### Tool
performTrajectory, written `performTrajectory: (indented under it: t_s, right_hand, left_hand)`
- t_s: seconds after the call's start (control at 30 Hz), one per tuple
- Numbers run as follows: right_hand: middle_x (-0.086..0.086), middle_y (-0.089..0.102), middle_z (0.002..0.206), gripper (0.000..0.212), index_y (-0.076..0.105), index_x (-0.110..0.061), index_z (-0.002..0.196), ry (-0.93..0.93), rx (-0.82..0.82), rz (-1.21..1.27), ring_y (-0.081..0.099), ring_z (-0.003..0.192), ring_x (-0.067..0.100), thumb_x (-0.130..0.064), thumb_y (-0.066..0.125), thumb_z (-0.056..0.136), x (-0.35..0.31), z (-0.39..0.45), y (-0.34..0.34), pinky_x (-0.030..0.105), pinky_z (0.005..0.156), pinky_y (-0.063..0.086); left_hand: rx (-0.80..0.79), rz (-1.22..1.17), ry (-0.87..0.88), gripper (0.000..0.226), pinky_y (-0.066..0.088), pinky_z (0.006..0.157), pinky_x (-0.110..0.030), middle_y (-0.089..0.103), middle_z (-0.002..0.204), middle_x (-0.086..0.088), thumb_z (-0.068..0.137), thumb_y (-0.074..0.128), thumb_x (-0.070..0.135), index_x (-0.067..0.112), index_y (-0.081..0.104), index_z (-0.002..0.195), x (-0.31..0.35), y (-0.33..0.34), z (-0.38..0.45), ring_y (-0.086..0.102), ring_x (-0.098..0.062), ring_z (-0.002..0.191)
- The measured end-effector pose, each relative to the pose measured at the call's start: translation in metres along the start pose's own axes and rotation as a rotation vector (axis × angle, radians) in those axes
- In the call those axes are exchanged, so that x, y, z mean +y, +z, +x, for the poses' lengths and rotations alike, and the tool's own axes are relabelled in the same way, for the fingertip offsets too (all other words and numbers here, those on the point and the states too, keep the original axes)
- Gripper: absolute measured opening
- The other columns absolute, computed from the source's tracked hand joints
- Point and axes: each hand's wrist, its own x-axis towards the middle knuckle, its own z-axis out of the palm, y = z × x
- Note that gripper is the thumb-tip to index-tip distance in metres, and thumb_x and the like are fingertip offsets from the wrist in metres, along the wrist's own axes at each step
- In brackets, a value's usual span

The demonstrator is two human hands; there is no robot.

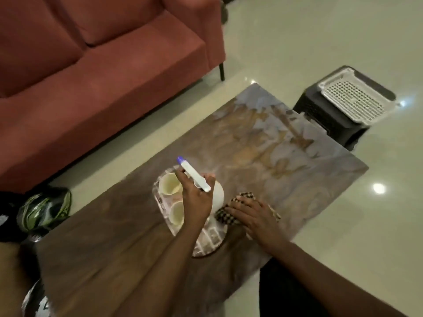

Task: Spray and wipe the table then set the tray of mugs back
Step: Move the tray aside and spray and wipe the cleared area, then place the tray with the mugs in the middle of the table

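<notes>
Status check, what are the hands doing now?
Left hand grips spray bottle. Right hand presses cloth on table. Tray of mugs under left hand.

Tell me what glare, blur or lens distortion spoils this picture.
Head view: ceiling lights glare as bright spots on the glossy floor; the far end of the table shows a pale sheen; motion blur softens the spray bottle, the tray and both hands; the wide-angle lens bends the sofa and table edges; the lower corners are dark.
</notes>
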Motion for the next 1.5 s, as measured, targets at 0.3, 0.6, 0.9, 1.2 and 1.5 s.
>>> performTrajectory:
  t_s: [0.3, 0.6, 0.9, 1.2, 1.5]
  right_hand:
    - [-0.007, 0.056, 0.131, 0.049, 0.046, -0.031, 0.131, 0.275, -0.174, -0.114, 0.037, 0.127, 0.016, -0.024, 0.053, 0.083, 0.244, -0.013, -0.023, 0.036, 0.098, 0.026]
    - [0.000, 0.048, 0.142, 0.051, 0.049, -0.024, 0.132, 0.311, -0.266, -0.066, 0.042, 0.130, 0.024, -0.020, 0.036, 0.083, 0.316, -0.014, -0.003, 0.044, 0.106, 0.024]
    - [-0.001, 0.049, 0.141, 0.045, 0.047, -0.026, 0.132, 0.386, -0.281, -0.091, 0.038, 0.134, 0.019, -0.040, 0.038, 0.090, 0.300, -0.006, 0.013, 0.048, 0.109, 0.024]
    - [0.008, 0.065, 0.116, 0.031, 0.053, -0.014, 0.119, 0.217, 0.134, 0.021, 0.048, 0.114, 0.018, -0.033, 0.045, 0.095, 0.217, 0.034, 0.017, 0.033, 0.100, 0.036]
    - [0.011, 0.070, 0.083, 0.013, 0.069, -0.003, 0.087, 0.227, -0.019, 0.358, 0.053, 0.084, 0.009, -0.010, 0.059, 0.082, 0.088, 0.079, 0.065, 0.001, 0.085, 0.029]
  left_hand:
    - [-0.162, 0.102, -0.032, 0.065, 0.032, 0.071, -0.002, 0.065, 0.102, -0.001, 0.082, 0.075, 0.014, -0.009, 0.034, 0.127, 0.038, 0.247, 0.084, 0.058, -0.017, 0.088]
    - [-0.181, 0.091, -0.091, 0.076, 0.031, 0.070, 0.007, 0.072, 0.101, -0.009, 0.081, 0.077, 0.021, -0.003, 0.029, 0.135, 0.028, 0.324, 0.107, 0.062, -0.005, 0.085]
    - [-0.194, 0.170, -0.040, 0.101, 0.036, 0.086, -0.014, 0.065, 0.123, -0.008, 0.074, 0.083, 0.027, 0.006, 0.021, 0.151, 0.016, 0.313, 0.112, 0.061, -0.026, 0.111]
    - [-0.178, -0.018, -0.124, 0.094, 0.047, 0.096, -0.023, 0.060, 0.123, 0.007, 0.074, 0.082, 0.015, 0.035, 0.025, 0.147, -0.009, 0.233, 0.101, 0.057, -0.007, 0.117]
    - [-0.073, -0.241, -0.374, 0.012, 0.054, 0.064, -0.021, 0.070, 0.085, -0.004, 0.092, 0.060, 0.002, 0.010, 0.067, 0.096, -0.073, 0.027, 0.063, 0.066, -0.012, 0.071]
